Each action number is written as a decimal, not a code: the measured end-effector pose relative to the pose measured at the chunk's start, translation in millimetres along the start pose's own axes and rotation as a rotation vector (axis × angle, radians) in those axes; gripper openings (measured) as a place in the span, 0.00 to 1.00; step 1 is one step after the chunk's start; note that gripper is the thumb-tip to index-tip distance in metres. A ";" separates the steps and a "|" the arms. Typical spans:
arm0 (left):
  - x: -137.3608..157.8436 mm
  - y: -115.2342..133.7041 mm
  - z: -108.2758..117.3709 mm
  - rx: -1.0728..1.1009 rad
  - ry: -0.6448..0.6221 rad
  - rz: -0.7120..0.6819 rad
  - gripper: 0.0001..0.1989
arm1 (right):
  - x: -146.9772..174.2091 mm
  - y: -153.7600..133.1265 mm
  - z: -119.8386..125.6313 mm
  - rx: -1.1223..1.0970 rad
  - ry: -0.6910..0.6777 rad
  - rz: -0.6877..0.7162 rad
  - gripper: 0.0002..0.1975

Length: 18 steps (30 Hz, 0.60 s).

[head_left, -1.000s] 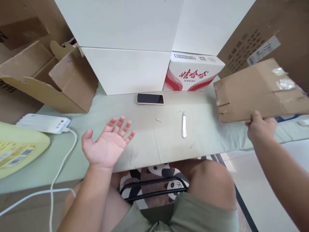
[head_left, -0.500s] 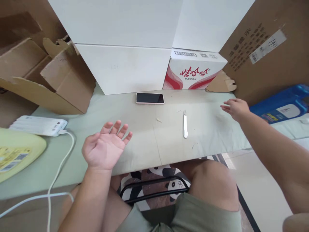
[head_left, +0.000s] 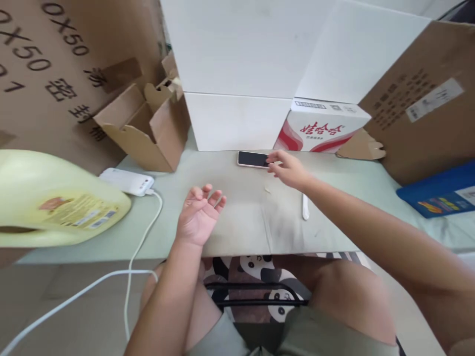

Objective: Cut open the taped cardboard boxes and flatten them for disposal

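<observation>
Right hand [head_left: 287, 169] outstretched, fingertips at phone [head_left: 252, 159]; left hand [head_left: 199, 216] palm-up.

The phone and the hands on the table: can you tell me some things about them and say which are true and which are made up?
1. The right hand reaches to the phone, fingers at its edge. True.
2. The left hand holds the white tool. False: it is open, palm up and holds nothing; the tool lies on the table under the right forearm.
3. The phone's screen is dark. True.
4. The yellow jug stands upright at the right. False: it lies on its side at the left.
5. A cable is plugged into the white power bank. True.
</observation>
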<state>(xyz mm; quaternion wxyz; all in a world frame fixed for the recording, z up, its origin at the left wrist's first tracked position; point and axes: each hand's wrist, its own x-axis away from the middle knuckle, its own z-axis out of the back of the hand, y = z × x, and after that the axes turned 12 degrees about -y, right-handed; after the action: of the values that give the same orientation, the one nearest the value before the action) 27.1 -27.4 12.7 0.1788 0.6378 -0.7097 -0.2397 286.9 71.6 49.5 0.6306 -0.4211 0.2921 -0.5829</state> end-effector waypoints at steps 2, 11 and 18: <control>2.8 4.9 3.1 -0.003 -0.005 -0.022 0.17 | -14.7 -32.4 -44.0 0.087 -0.128 0.143 0.13; 5.7 24.9 12.4 0.042 0.022 -0.093 0.17 | -67.1 -156.1 -189.6 0.532 -0.410 0.701 0.22; 8.2 26.5 14.0 -0.086 0.113 -0.179 0.15 | -76.7 -158.2 -207.4 0.618 -0.350 0.564 0.16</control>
<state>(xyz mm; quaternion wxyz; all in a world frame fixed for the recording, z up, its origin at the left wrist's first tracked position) -3.5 -32.1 15.8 0.2236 0.7027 -0.6279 -0.2489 19.8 112.7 79.4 0.9008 -0.2094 0.0966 -0.3680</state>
